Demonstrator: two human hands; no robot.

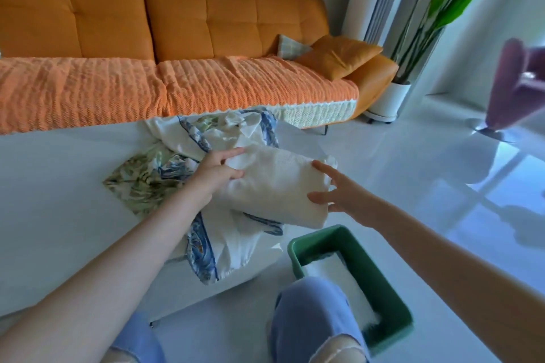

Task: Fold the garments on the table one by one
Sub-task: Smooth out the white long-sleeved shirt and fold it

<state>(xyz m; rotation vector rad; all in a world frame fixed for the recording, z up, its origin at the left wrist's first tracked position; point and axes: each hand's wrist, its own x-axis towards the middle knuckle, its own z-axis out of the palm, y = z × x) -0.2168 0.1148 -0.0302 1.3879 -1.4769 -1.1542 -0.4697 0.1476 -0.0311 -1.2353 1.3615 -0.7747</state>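
Note:
A folded cream knit garment [277, 183] lies on top of a rumpled pile at the right end of the white table [59, 200]. My left hand [218, 168] grips its left edge, thumb on top and fingers curled under. At the garment's right edge my right hand [336, 190] has its fingers spread and straight, touching the fabric. Beneath it lie a white garment with blue patterned trim [218, 247] and a green leaf-print garment [138, 180].
A green basket [383, 289] holding a white folded item stands on the floor right of the table, by my knees in blue jeans [309, 321]. Behind the table is an orange sofa [177, 47]. A potted plant [392, 97] and a purple chair [516, 85] stand to the right.

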